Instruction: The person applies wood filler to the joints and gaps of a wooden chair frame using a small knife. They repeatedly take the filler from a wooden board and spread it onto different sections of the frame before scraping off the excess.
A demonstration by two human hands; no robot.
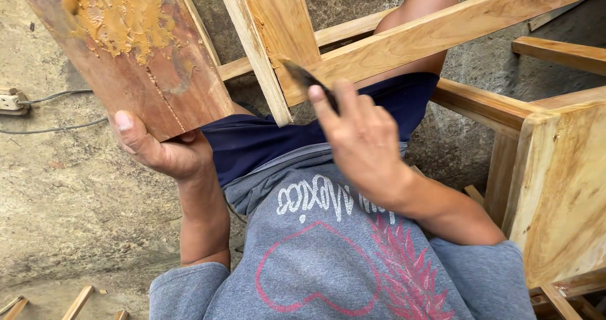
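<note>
My left hand [165,149] grips the near edge of a reddish-brown board [136,55], thumb laid flat along its lower corner and the other fingers wrapped out of sight behind it. The board stands tilted up at the far left, and its face carries a rough smear of tan putty [123,18] with a thin crack running down below it.

My right hand [366,144] is closed around a dark, narrow blade [302,77], fingers curled tight on its handle end. The blade points up and to the left, its tip lying against the pale wooden frame [404,42], just where a slanted rail meets an upright slat. I cannot tell whether the tip actually touches the wood.

The frame crosses over my lap, above my dark blue shorts [265,140] and bare knee [426,1]. A grey shirt [328,257] with a pink design fills the near middle. To the right stands a light-coloured wooden panel [562,194]. The concrete floor [69,200] lies at left, with a white socket [11,100] and grey cable at the far left edge, and a few wooden offcuts [76,302] near the bottom left corner.
</note>
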